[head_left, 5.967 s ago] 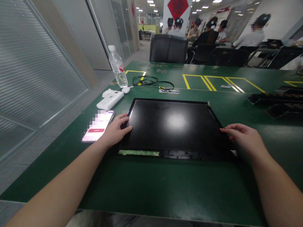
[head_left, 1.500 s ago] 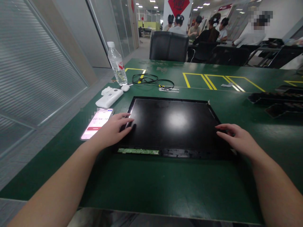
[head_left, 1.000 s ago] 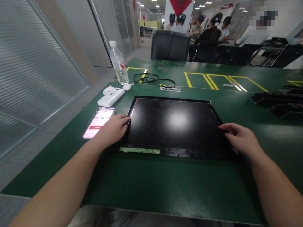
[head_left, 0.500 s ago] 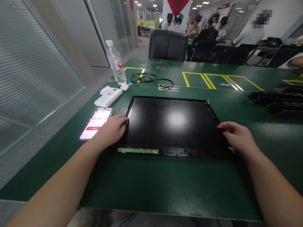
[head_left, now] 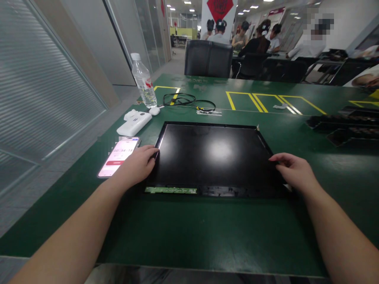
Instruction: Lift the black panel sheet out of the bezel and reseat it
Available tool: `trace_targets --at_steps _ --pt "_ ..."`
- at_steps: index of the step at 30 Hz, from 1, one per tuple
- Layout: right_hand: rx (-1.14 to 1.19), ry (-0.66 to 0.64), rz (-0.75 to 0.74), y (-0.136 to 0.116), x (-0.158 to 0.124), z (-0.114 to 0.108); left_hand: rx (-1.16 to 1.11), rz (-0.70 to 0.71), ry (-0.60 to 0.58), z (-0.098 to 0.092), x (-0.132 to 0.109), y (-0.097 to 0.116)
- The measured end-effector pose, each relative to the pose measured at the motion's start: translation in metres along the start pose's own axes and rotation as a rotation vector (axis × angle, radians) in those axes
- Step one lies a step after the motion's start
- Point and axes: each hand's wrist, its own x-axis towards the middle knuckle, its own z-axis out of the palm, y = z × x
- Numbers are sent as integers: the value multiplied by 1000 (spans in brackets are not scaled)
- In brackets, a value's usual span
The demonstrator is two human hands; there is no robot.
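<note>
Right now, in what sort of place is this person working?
Probably an office used as a workshop: a green table with yellow lines, a screen with a circuit board, and several people beyond.

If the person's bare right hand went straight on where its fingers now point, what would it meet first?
The bare right hand would probably meet the right edge of the black, flat, rectangular screen panel; its fingertips appear at that edge, but contact is unclear.

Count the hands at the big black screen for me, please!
2. The left hand is at the left edge of the black screen, and the right hand is at its right edge. Some fingers are partly hidden.
</note>
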Motion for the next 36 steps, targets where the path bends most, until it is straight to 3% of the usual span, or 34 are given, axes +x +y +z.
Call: trace_targets --at_steps 5,11,15,26,30,36 --pt "-34 -27 135 -14 -3 -5 -13 -72 27 -1 1 -5" --pt "-88 59 130 -22 -5 -12 89 -115 -46 4 4 -7" --pt "-95 10 165 -18 -1 -11 81 -86 -39 3 5 -7" --pt "-192 -71 121 -10 2 -3 -203 -110 73 1 7 -3" --pt "-247 -86 124 -9 4 -3 -486 -296 184 -6 2 10" --pt "-274 -82 86 -2 6 -2 -1085 -704 215 -12 1 32"
